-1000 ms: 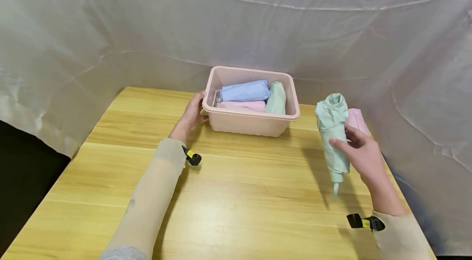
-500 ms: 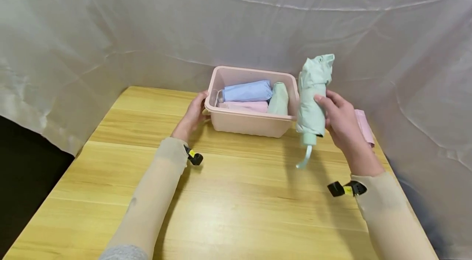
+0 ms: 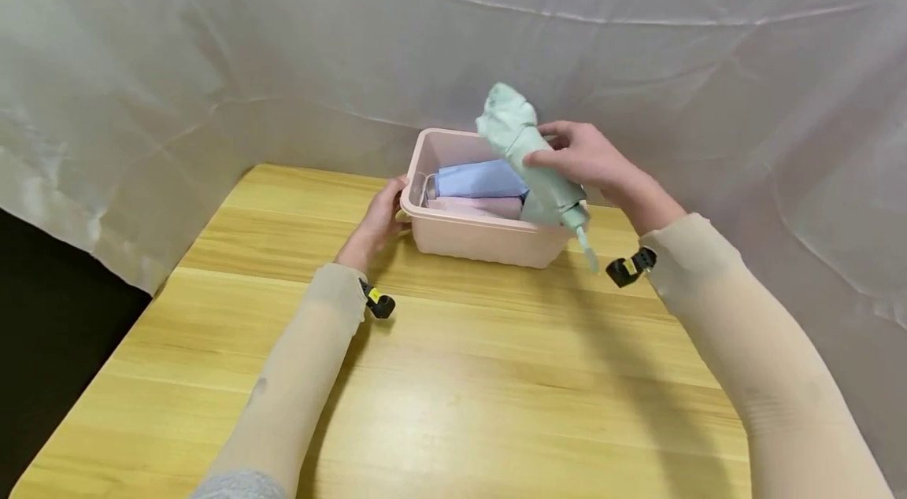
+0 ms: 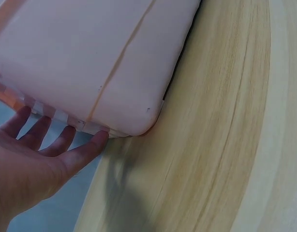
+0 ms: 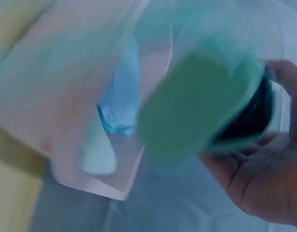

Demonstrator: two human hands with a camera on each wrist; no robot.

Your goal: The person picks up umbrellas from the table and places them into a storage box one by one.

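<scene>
My right hand (image 3: 581, 157) grips a folded mint-green umbrella (image 3: 531, 160) and holds it tilted above the right side of a pink plastic bin (image 3: 453, 235). The umbrella's handle end (image 5: 201, 106) shows close up and blurred in the right wrist view. Inside the bin lie a folded blue umbrella (image 3: 478, 178), a pink one (image 3: 471, 206) and another mint-green one, partly hidden. My left hand (image 3: 379, 219) rests with straight fingers (image 4: 66, 140) against the bin's left wall (image 4: 90, 63).
The bin stands at the far edge of a wooden table (image 3: 460, 373). White cloth sheeting (image 3: 453, 35) hangs behind and on both sides. A dark gap (image 3: 42, 302) lies off the table's left edge.
My right hand has carried the mint-green umbrella from the table's right side up and leftward to above the bin. The pink umbrella seen at the right earlier is out of view. The left hand has stayed put.
</scene>
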